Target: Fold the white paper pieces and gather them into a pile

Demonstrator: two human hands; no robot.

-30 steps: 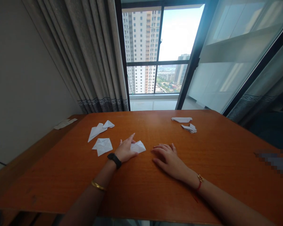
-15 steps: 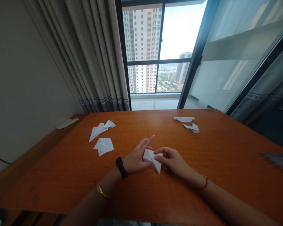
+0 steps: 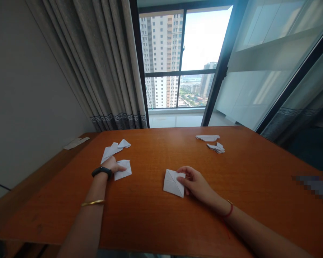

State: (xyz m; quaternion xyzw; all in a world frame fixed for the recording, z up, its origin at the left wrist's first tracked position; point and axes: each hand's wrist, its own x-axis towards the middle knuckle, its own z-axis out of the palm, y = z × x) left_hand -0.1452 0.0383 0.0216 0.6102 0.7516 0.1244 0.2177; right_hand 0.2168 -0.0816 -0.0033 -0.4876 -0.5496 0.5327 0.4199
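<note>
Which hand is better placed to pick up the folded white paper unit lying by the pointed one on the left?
Left, probably: the left hand already rests on that folded white paper unit, while the right hand holds another square folded white paper piece.

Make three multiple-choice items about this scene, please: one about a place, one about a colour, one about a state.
1. Where does the left hand rest?
A. on the folded paper near the table's left side
B. on the curtain
C. on the window sill

2. What colour is the band on the left wrist?
A. white
B. black
C. green

3. How does the right hand deal with the creased white paper?
A. it lifts it high over the table
B. its fingers touch the paper's edge while it lies on the table
C. it is far from it

Answers: 1 A, the hand lies on the folded paper; 2 B, the wrist band is dark; 3 B, the fingers meet the sheet's right edge.
</note>
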